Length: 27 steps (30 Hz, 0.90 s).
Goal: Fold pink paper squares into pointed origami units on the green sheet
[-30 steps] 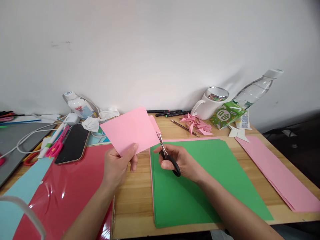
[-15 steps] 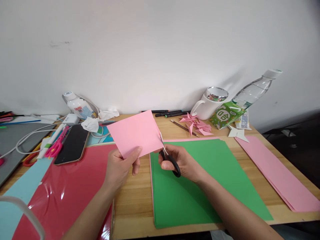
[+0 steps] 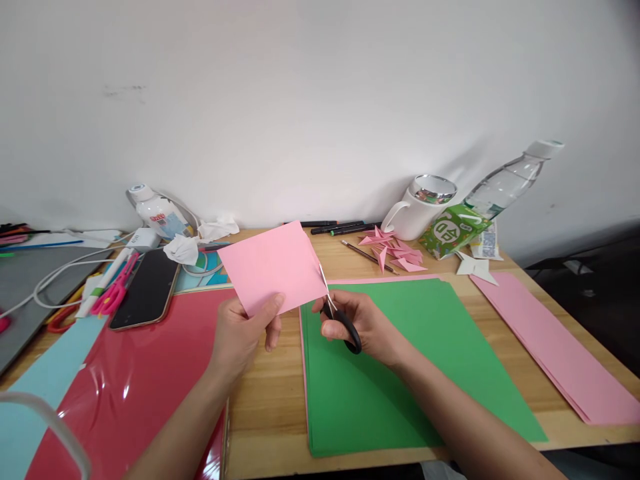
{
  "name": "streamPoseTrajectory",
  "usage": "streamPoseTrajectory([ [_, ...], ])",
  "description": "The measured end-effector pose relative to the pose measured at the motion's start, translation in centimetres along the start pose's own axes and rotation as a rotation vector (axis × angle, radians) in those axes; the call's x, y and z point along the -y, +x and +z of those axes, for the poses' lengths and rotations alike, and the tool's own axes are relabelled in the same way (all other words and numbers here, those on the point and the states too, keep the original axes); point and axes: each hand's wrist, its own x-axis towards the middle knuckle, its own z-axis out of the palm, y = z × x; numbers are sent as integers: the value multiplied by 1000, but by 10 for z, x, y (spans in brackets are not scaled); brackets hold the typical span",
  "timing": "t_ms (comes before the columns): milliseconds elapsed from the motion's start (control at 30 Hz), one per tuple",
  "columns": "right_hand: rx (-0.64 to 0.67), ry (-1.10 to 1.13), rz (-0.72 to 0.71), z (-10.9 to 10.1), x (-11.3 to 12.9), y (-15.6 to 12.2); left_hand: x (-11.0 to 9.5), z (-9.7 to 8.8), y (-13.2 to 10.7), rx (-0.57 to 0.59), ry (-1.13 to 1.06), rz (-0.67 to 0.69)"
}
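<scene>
My left hand [image 3: 247, 333] pinches a piece of pink paper [image 3: 275, 267] by its lower edge, thumb on top, and holds it up above the table. Black-handled scissors [image 3: 345, 327] are in my right hand [image 3: 365, 327], fingers wrapped round the handles. Their blades lie along the right edge of the paper, where a narrow sliver seems to be parting from it. Beneath my right hand lies a stack of green sheets [image 3: 420, 400], with pink sheets showing at its far and left edges.
Folded pink paper pieces [image 3: 395, 250], a pencil [image 3: 370, 257], a white mug [image 3: 417, 210], a green carton [image 3: 453, 230] and a bottle [image 3: 510, 180] stand or lie at the back right. Pink strips [image 3: 555, 347] lie right. A phone [image 3: 145, 290], pink scissors [image 3: 117, 287] and a red sheet [image 3: 145, 380] occupy the left.
Almost nothing differs. The pink paper's upper edge has tipped very slightly, and the scissor blades stay at its right edge.
</scene>
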Motion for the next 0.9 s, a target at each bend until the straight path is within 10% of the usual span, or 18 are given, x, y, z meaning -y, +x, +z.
streamPoseTrajectory([
  [900,38,-24,-6,1,2,0,0,0,0,-7,-9,-17],
])
